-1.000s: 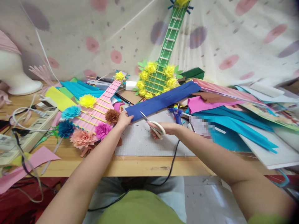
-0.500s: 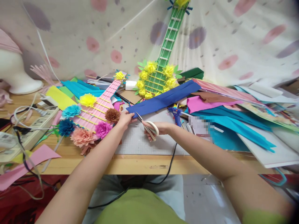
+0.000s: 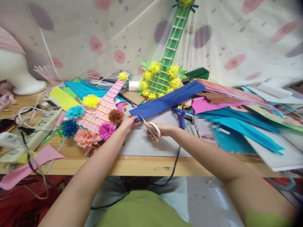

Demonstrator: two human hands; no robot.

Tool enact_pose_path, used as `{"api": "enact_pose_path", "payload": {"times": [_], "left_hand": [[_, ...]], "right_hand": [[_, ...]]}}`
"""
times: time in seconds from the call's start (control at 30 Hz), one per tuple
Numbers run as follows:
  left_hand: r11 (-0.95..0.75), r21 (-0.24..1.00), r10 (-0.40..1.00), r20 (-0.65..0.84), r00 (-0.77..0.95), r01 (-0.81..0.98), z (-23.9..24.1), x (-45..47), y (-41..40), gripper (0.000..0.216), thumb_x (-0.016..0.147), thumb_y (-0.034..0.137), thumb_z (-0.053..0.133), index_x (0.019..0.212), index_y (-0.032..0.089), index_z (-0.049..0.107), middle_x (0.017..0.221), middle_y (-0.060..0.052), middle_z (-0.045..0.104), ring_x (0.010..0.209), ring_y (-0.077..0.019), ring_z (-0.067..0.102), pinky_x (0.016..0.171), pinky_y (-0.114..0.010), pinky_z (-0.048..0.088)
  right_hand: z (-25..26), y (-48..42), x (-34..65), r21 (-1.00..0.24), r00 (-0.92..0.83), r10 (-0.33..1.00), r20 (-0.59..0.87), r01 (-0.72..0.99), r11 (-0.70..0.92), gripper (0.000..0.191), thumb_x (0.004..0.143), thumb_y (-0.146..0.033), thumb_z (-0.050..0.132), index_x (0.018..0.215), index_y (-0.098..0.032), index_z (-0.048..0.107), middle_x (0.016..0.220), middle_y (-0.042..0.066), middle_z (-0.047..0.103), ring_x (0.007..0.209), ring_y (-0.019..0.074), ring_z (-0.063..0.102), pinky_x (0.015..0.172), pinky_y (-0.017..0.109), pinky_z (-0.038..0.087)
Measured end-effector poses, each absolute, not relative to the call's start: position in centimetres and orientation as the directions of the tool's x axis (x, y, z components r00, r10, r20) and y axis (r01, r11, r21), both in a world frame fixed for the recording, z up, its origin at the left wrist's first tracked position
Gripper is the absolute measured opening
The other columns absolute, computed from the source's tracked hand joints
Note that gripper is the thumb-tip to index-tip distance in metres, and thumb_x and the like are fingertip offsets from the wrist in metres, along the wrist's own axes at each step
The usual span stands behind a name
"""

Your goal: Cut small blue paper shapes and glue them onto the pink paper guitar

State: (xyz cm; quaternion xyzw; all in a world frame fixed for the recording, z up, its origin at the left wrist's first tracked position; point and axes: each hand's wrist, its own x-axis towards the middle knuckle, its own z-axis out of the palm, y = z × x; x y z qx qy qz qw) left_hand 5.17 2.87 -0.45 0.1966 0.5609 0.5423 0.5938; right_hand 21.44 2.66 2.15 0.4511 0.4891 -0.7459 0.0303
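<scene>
A long strip of dark blue crepe paper [image 3: 167,100] slants across the middle of the table, its far end resting by the coloured sheets. My left hand [image 3: 129,122] pinches the strip's near left end. My right hand [image 3: 159,130] grips a pair of scissors [image 3: 154,129] with white handles, fingers through the loops. The blades meet the lower edge of the blue paper close to my left fingers. Just left of my left hand lies a pink paper guitar [image 3: 99,115] trimmed with paper flowers. Beneath both hands is a grey cutting mat [image 3: 139,143].
A green paper guitar [image 3: 163,75] with yellow flowers leans against the curtain. A blue glue gun [image 3: 181,118] lies right of the scissors, its black cord hanging off the front edge. Coloured paper sheets [image 3: 241,121] pile up at right. A power strip [image 3: 35,135] with cables sits at left.
The whole view has shifted slightly, with things appearing a little further right. Both hands keep their hold, and the scissors stay at the blue paper's edge.
</scene>
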Motion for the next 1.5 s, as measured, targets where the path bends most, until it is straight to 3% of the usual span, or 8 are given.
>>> {"api": "enact_pose_path", "payload": {"times": [0.2,0.5,1.5], "left_hand": [[0.391,0.817,0.856,-0.492,-0.159,-0.423,-0.39,4.87,2.47,0.014,0.070,0.002,0.061,0.070,0.011,0.050,0.061,-0.003,0.061,0.055,-0.0118,0.062,0.060,-0.028,0.056],[0.388,0.814,0.850,-0.497,-0.173,-0.433,-0.69,5.27,2.31,0.029,0.066,-0.003,0.064,0.062,0.014,0.041,0.059,-0.002,0.061,0.055,-0.0120,0.062,0.063,-0.030,0.056],[0.452,0.769,0.815,-0.563,-0.142,-0.451,-0.56,4.77,2.09,0.025,0.066,-0.007,0.062,0.062,0.012,0.046,0.057,-0.003,0.061,0.053,-0.0130,0.063,0.066,-0.032,0.056]], "right_hand": [[2.31,2.47,21.73,-0.698,-0.612,0.367,-0.701,0.484,-0.527,0.059,0.075,-0.071,0.038,0.065,-0.014,0.047,0.047,-0.001,0.049,0.041,0.0100,0.051,0.045,0.025,0.049],[2.48,2.56,21.58,-0.645,-0.585,0.315,-0.747,0.524,-0.556,0.063,0.074,-0.074,0.032,0.066,-0.014,0.047,0.047,0.000,0.050,0.043,0.0107,0.053,0.047,0.025,0.049],[2.11,1.62,21.34,-0.682,-0.555,0.410,-0.724,0.486,-0.547,0.054,0.077,-0.069,0.039,0.066,-0.016,0.043,0.043,-0.004,0.044,0.036,0.0074,0.045,0.037,0.020,0.043]]}}
